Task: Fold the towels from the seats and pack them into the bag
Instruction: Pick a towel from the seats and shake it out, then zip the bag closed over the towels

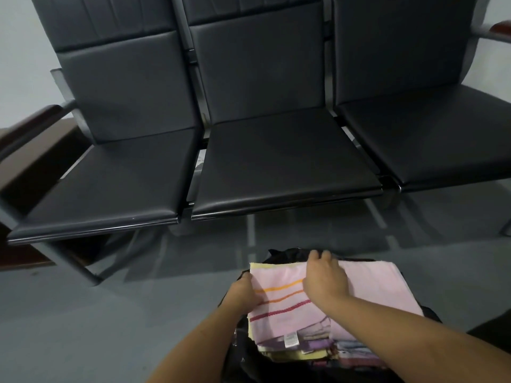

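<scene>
1. Three black padded seats (284,150) stand in a row on one bench frame, with a wooden armrest (30,120) at the left end and another (502,26) just showing at the far right.
2. Nothing but bare cushion shows on all three seats.
3. On the grey floor (83,313) in front of the middle seat sits a black bag (282,252), mouth open and upward.
4. A stack of folded towels (318,344) fills the bag's mouth; its edges show in yellow, purple and pale blue layers at the near side.
5. On top of the stack lies a pink towel (373,288) with orange and red stripes across its left part and a small white label (291,340) on its near edge.
6. The pink towel spreads wider than the bag opening, hiding most of the black fabric below; only the far rim and the left and right flanks of the bag show.
7. The left hand (244,295) grips the left edge of the pink towel, fingers curled under the cloth and thumb on top by the stripes.
8. The right hand (325,275) rests palm down on the middle of the towel, fingers loosely spread and reaching its far edge, touching the bag's rim there; it presses rather than grips.
9. Both forearms come in from the bottom of the view, bare, the right one crossing over the towel's near right part.
10. At the far right edge something dark (492,327) lies on the floor; I cannot tell what it is.
</scene>
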